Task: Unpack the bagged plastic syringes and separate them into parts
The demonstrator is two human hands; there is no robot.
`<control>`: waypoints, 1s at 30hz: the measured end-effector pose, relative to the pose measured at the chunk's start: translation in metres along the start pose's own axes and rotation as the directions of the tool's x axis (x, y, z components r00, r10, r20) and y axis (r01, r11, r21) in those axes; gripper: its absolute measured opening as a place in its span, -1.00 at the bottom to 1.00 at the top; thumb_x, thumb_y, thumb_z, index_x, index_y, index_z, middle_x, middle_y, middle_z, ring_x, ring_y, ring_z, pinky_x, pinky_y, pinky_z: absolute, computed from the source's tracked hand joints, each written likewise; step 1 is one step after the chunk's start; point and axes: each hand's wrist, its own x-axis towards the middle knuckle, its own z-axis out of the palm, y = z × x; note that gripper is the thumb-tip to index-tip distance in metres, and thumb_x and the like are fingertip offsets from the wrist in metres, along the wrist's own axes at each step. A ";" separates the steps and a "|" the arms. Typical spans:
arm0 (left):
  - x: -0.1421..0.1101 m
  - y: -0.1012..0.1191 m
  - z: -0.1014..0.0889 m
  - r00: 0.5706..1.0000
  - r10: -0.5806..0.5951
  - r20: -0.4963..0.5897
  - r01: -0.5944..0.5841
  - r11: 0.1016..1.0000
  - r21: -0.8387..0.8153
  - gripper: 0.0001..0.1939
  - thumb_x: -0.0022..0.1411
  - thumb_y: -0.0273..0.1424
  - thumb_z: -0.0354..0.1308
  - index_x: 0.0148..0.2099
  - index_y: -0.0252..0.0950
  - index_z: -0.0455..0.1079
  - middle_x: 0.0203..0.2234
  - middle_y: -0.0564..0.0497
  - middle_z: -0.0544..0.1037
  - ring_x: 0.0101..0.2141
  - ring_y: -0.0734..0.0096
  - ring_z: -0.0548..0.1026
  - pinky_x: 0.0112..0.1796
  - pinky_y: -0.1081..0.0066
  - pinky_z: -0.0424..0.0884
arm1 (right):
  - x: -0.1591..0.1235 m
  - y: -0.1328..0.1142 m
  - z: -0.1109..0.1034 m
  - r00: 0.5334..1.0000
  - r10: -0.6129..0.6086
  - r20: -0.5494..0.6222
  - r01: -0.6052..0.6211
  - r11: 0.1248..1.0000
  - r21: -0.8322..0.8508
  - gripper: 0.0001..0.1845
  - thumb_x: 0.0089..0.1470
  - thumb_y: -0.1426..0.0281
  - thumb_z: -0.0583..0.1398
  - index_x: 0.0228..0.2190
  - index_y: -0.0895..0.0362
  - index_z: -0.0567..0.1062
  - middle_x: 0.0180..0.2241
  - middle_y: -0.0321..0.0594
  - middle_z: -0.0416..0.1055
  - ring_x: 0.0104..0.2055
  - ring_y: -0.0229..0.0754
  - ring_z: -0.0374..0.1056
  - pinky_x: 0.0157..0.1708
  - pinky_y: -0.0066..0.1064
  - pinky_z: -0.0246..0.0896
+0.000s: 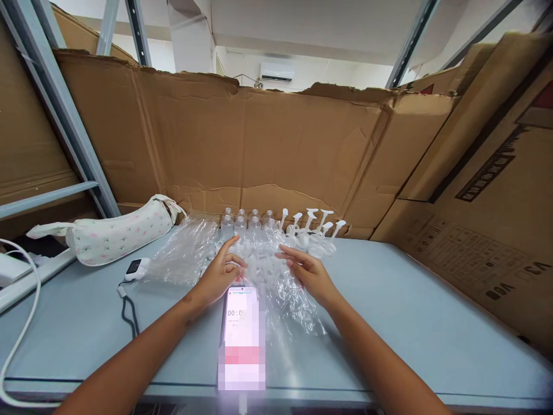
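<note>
My left hand (pixel 224 266) hovers just above the top end of a phone (pixel 242 323), its index finger stretched out and the other fingers loosely bent. Nothing shows in it. Over a clear plastic bag (pixel 298 302) holding small white parts, my right hand (pixel 309 274) has its fingers apart; whether it touches the bag I cannot tell. Behind the hands stand several small clear bottles (pixel 227 227), upright. Beside them on the right is a cluster of white pump heads (pixel 311 222), their stems pointing up. The phone displays a timer, with its lower screen blurred out.
Another crumpled clear bag (pixel 181 253) lies left of the bottles, near a small white device (pixel 137 268) with a dark cord. A patterned white pouch (pixel 121 230) rests at the back left. Cardboard walls (pixel 259 138) enclose the grey table (pixel 389 323). A white cable (pixel 30 328) curves along the left.
</note>
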 end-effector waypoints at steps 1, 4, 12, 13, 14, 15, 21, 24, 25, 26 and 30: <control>0.000 0.000 -0.001 1.000 0.024 0.002 -0.024 1.000 0.004 -0.21 0.06 -0.50 0.14 0.30 -0.13 -0.09 -0.37 0.12 0.40 -0.53 0.61 0.39 -0.42 0.48 0.34 | 0.000 -0.001 -0.001 1.000 0.000 -0.002 0.000 1.000 0.003 -0.53 0.04 0.18 0.18 0.00 0.02 0.44 -0.06 -0.09 0.47 -0.72 -0.48 -0.01 -0.72 -0.48 0.04; 0.002 0.002 -0.002 0.995 0.101 -0.007 -0.101 0.995 0.002 -0.24 0.10 -0.44 0.15 0.30 -0.13 -0.08 -0.36 0.10 0.40 -0.51 0.59 0.40 -0.43 0.49 0.30 | 0.000 -0.003 -0.002 1.000 -0.003 -0.014 0.003 1.000 0.010 -0.52 0.03 0.17 0.19 0.00 0.03 0.44 -0.08 -0.09 0.48 -0.72 -0.48 -0.03 -0.73 -0.48 0.02; 0.002 0.004 0.000 0.993 0.003 0.115 0.001 1.000 -0.031 -0.10 0.14 -0.31 0.19 0.36 -0.07 -0.30 -0.14 -0.08 0.44 -0.44 0.51 0.49 -0.33 0.39 0.39 | 0.002 0.000 0.003 0.997 -0.007 -0.080 0.013 0.997 0.079 -0.54 0.01 0.19 0.20 -0.03 0.03 0.46 -0.08 -0.10 0.48 -0.70 -0.46 0.00 -0.72 -0.48 0.01; 0.001 0.003 0.000 0.992 0.011 0.129 -0.008 1.000 -0.023 -0.09 0.14 -0.34 0.19 0.36 -0.04 -0.31 -0.11 -0.10 0.44 -0.47 0.53 0.49 -0.34 0.39 0.38 | 0.002 0.000 0.002 0.996 -0.006 -0.084 0.013 0.997 0.081 -0.54 0.01 0.19 0.20 -0.03 0.03 0.46 -0.07 -0.10 0.47 -0.69 -0.46 0.00 -0.72 -0.48 0.02; 0.001 0.002 0.000 0.991 0.029 0.128 -0.026 0.999 -0.018 -0.08 0.14 -0.37 0.18 0.36 0.00 -0.32 -0.08 -0.13 0.43 -0.48 0.55 0.48 -0.36 0.40 0.38 | 0.002 0.000 0.002 0.996 -0.004 -0.084 0.011 0.997 0.081 -0.54 0.01 0.19 0.20 -0.03 0.02 0.45 -0.06 -0.10 0.47 -0.69 -0.46 0.01 -0.71 -0.47 0.03; 0.001 0.001 -0.001 0.992 0.049 0.120 -0.048 0.999 -0.014 -0.08 0.15 -0.38 0.17 0.36 0.03 -0.34 -0.02 -0.16 0.40 -0.49 0.56 0.47 -0.38 0.41 0.38 | 0.002 0.000 0.002 0.997 -0.003 -0.082 0.009 0.997 0.078 -0.53 0.01 0.18 0.20 -0.02 0.02 0.45 -0.04 -0.09 0.46 -0.69 -0.46 0.01 -0.71 -0.47 0.03; -0.002 0.007 -0.005 0.984 0.100 0.145 -0.103 0.995 0.009 -0.15 0.18 -0.33 0.18 0.34 0.12 -0.27 0.26 -0.21 0.10 -0.41 0.53 0.50 -0.31 0.38 0.40 | -0.001 0.003 0.000 1.000 0.010 0.027 -0.013 0.996 0.087 -0.49 0.05 0.21 0.19 0.06 -0.03 0.37 0.00 -0.08 0.42 -0.68 -0.48 0.00 -0.70 -0.47 0.06; -0.004 0.011 -0.004 0.985 0.127 0.119 -0.128 0.992 -0.004 -0.22 0.17 -0.27 0.18 0.33 0.06 -0.14 0.30 -0.16 0.02 -0.29 0.42 0.52 -0.26 0.38 0.41 | -0.003 0.003 0.000 0.979 0.048 0.197 -0.079 0.985 0.152 -0.44 0.06 0.26 0.21 0.12 -0.08 0.29 0.03 -0.09 0.39 -0.67 -0.49 0.06 -0.67 -0.49 0.08; -0.005 0.012 -0.003 0.986 0.133 0.096 -0.134 0.991 0.000 -0.24 0.17 -0.27 0.18 0.33 0.04 -0.10 0.30 -0.15 0.01 -0.30 0.42 0.52 -0.28 0.39 0.41 | -0.004 0.002 0.000 0.960 0.066 0.273 -0.113 0.981 0.161 -0.41 0.05 0.27 0.22 0.13 -0.09 0.28 0.03 -0.09 0.39 -0.66 -0.48 0.08 -0.67 -0.49 0.09; -0.005 0.013 -0.003 0.988 0.136 0.075 -0.137 0.991 0.010 -0.26 0.17 -0.26 0.18 0.33 0.02 -0.07 0.30 -0.15 0.01 -0.32 0.44 0.51 -0.31 0.40 0.41 | -0.005 0.001 0.000 0.936 0.080 0.343 -0.142 0.977 0.160 -0.39 0.04 0.28 0.23 0.13 -0.09 0.27 0.02 -0.08 0.39 -0.65 -0.48 0.11 -0.66 -0.50 0.11; -0.007 0.014 -0.001 0.991 0.110 0.081 -0.113 0.993 0.030 -0.30 0.16 -0.29 0.18 0.30 -0.03 0.03 0.29 -0.16 0.05 -0.46 0.54 0.48 -0.40 0.41 0.41 | -0.008 -0.005 0.000 0.903 0.061 0.425 -0.134 0.980 0.145 -0.36 0.06 0.24 0.23 0.16 -0.13 0.21 0.09 -0.12 0.33 -0.50 -0.37 0.32 -0.45 -0.40 0.31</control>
